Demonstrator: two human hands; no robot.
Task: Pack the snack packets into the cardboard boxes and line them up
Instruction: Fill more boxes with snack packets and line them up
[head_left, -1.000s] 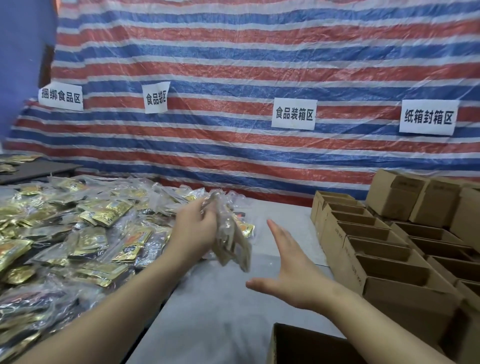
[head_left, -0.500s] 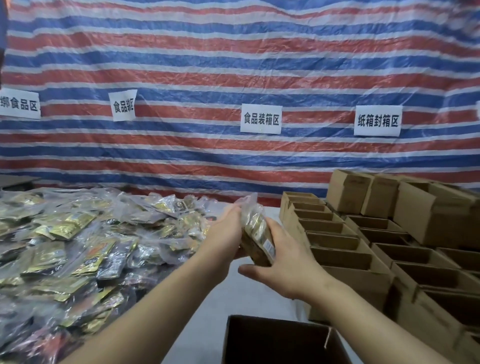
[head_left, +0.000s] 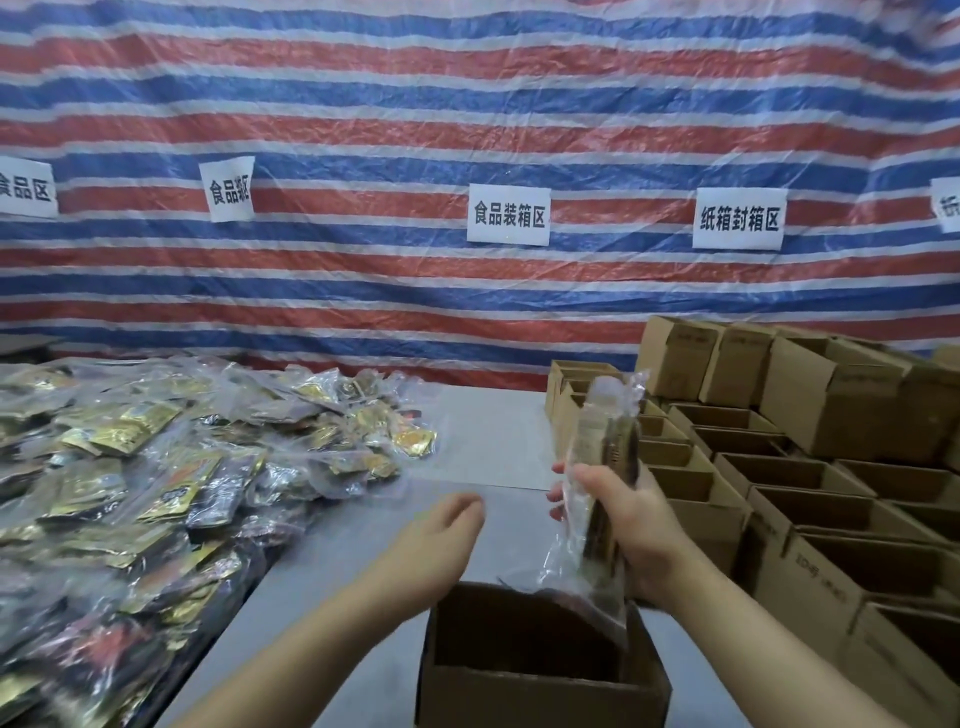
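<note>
The packet (head_left: 602, 467) has passed to the right hand (head_left: 631, 525), now gripping it upright above the box (head_left: 535, 691) (likely dropping next); the left hand (head_left: 441, 540) is hanging relaxed, empty.

We are getting single head view only, no second view to overlap. Camera is sitting at head height, facing forward and slightly down across grey table (head_left: 483, 441) toward striped tarp wall (head_left: 467, 119). Wide-angle, edges bowing. Near field is catching forearms and open cardboard box (head_left: 535, 686) at bottom edge.
</note>
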